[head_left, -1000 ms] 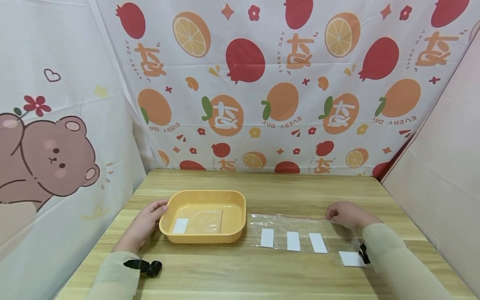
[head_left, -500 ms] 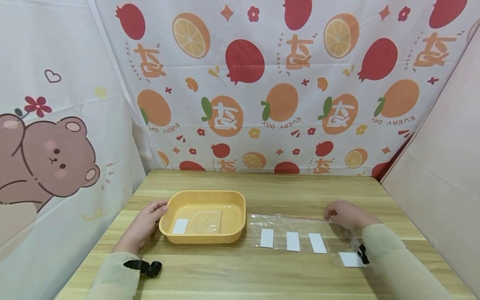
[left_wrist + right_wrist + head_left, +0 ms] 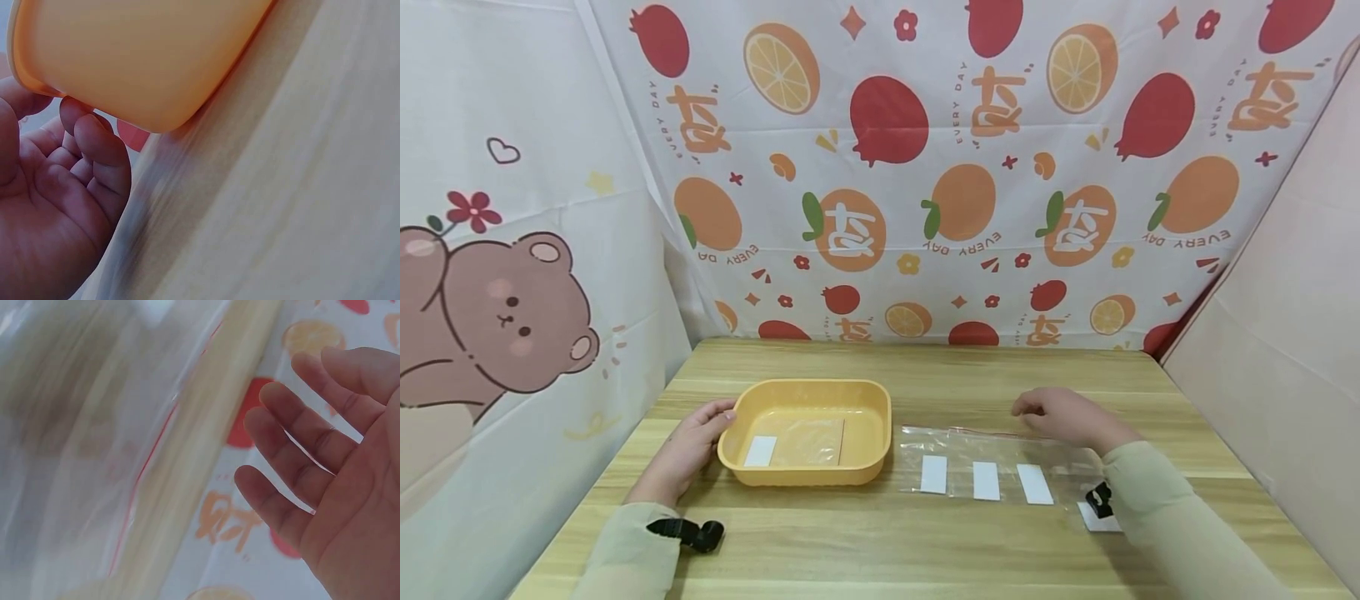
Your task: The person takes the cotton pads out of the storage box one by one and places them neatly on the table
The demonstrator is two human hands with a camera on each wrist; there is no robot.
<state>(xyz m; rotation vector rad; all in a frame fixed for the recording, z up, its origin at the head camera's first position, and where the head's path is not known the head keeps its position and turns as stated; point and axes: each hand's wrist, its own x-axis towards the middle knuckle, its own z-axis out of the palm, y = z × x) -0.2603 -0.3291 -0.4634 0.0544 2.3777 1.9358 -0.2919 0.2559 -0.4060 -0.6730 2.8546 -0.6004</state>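
Observation:
A yellow plastic tray [image 3: 805, 477] stands at the table's left, and my left hand [image 3: 692, 442] grips its left end. In the left wrist view, that hand's curled fingers [image 3: 103, 140] meet the tray wall [image 3: 131, 56]. Inside the tray lies a clear zip bag [image 3: 808, 442] with a white label. To the right, several clear zip bags [image 3: 955, 446] with white labels and red seal lines overlap in a row. My right hand [image 3: 1063, 417] hovers by their far edge, holding nothing; in the right wrist view its fingers [image 3: 294, 469] are spread and relaxed, apart from the bags.
The wood-grain table [image 3: 850, 550] ends at a fruit-print curtain [image 3: 895, 208] behind. A bear-print cloth [image 3: 527, 317] hangs on the left and a plain pale cloth [image 3: 1285, 333] on the right. Black wrist cameras [image 3: 700, 536] are strapped to both sleeves.
My right hand has moved left and slightly up from the rightmost bag's edge, and its sleeve now covers more of that bag's label. The left hand and tray stay put.

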